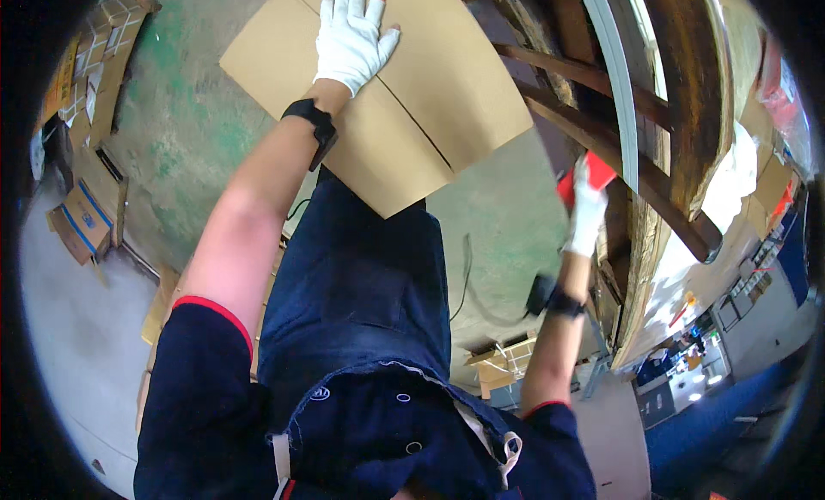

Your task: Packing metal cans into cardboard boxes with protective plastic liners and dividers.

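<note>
Green paint, worn and patchy, covers much of the floor point(189, 96) below us. To our right we have a dark brown wooden frame point(700, 96), with a pale grey curved strip point(620, 79) running along its near side. In front of us, at the top of the view, lies the brown cardboard point(468, 96), two panels with a narrow dark slit between them; whether it is a flat sheet or the top of a box, we cannot tell.

Our left hand point(352, 49), in a white glove, rests palm down on the cardboard beside the slit, fingers extended and thumb spread to the right, gripping nothing. Our right hand point(589, 199), also gloved in white, is well apart from the cardboard, beside the wooden frame. It is closed around a red object point(601, 167) that shows on both sides of the fingers; we cannot make out its kind, nor whether it touches the strip. On our left wrist sits a black band point(314, 126).
</note>
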`<state>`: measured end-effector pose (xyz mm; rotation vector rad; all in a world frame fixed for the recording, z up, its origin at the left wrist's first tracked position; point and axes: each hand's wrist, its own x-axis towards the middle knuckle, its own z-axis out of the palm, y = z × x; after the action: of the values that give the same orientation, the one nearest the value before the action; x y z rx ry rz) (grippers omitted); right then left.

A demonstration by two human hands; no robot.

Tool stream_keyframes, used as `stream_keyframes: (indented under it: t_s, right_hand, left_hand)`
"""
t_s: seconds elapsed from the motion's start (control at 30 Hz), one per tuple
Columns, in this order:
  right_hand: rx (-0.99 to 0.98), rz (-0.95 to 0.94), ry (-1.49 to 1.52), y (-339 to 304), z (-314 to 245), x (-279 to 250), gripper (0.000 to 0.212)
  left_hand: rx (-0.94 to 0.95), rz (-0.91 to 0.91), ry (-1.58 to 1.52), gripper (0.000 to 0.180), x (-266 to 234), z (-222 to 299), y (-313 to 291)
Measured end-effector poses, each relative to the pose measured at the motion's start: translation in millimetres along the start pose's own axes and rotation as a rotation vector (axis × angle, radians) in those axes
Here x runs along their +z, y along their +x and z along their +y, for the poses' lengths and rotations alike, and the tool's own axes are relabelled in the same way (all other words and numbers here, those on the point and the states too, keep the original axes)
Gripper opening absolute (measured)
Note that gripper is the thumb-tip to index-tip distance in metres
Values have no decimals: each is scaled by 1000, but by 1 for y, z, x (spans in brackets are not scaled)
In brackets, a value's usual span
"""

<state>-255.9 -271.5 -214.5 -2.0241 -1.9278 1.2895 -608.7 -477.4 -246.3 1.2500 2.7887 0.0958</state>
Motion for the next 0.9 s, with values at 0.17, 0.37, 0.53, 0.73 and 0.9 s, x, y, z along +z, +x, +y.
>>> stream_keyframes:
  t_s: [0.17, 0.37, 0.53, 0.73, 0.9]
  right_hand:
    - [86, -419, -21, -108, 35, 21, 40]
    - [-281, -683, -246, -88, -68, 109, 27]
    - [-250, -685, -32, -93, -21, 108, 21]
    - [-175, -670, -38, -90, -28, 117, 16]
    - [-64, -701, -80, -93, -47, 115, 16]
  left_hand:
    - [59, 47, -90, 71, -1, 20, 18]
    - [51, 52, -126, 71, 4, 20, 17]
    - [-201, 109, -905, 37, -9, 8, 9]
    - [-443, -815, -1342, 35, -37, 15, -45]
    - [-594, -958, -1559, 16, -9, 23, -58]
